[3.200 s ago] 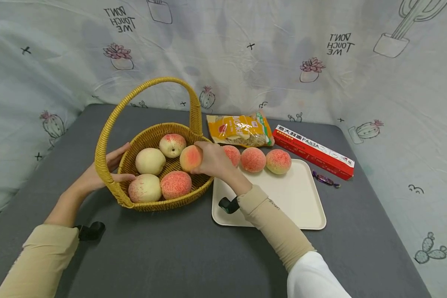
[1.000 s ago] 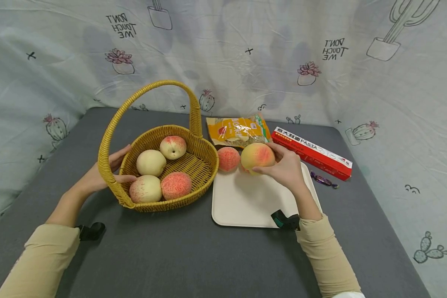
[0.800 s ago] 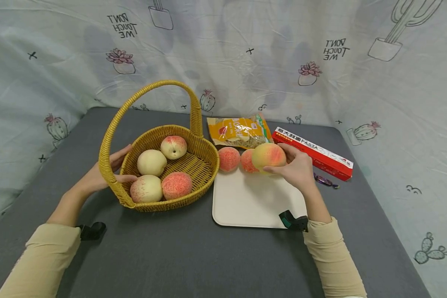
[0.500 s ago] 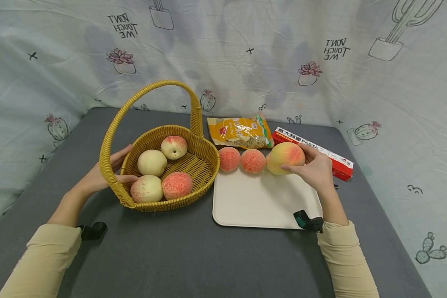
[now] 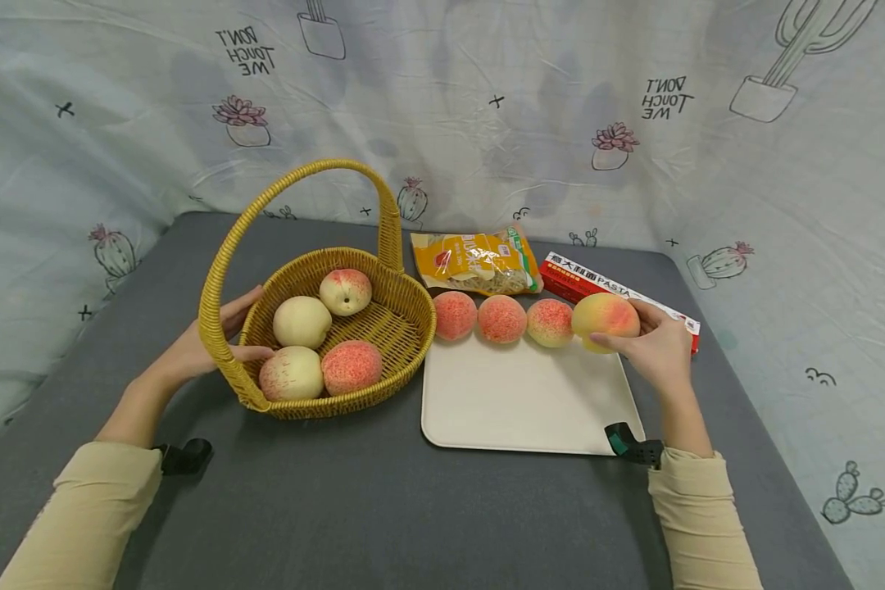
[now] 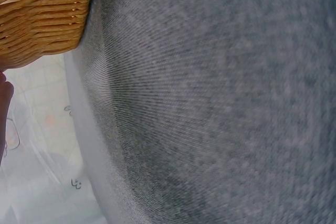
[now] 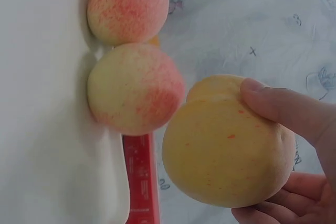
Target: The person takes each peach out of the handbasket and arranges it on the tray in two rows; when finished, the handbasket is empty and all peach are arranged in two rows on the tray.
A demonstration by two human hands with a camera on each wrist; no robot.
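A yellow peach with an orange-red blush [image 5: 603, 321] is held between the thumb and fingers of my right hand [image 5: 660, 344], over the back right corner of the cream tray [image 5: 524, 401]. To its left, along the tray's back edge, several redder peaches [image 5: 502, 319] sit in a row; the right wrist view shows the nearest one [image 7: 135, 88] close beside the held one. My left hand [image 5: 192, 348] grips the side of the yellow wicker basket [image 5: 383, 393], thumb over the rim and fingers outside. Inside lie a pale peach [image 5: 301, 322], a red peach [image 5: 351, 366] and others.
Behind the tray lies a yellow food packet [image 5: 475, 260]. A red and white pasta box [image 5: 568, 283] slants at the back right, partly hidden by my right hand. The basket's tall handle [image 5: 295, 184] arches above it. A patterned cloth [image 5: 442, 106] hangs behind the grey table [image 5: 383, 508].
My right hand has taken the yellow peach out of the basket and carried it right along the tray's back edge to the corner. My left hand stays at the basket.
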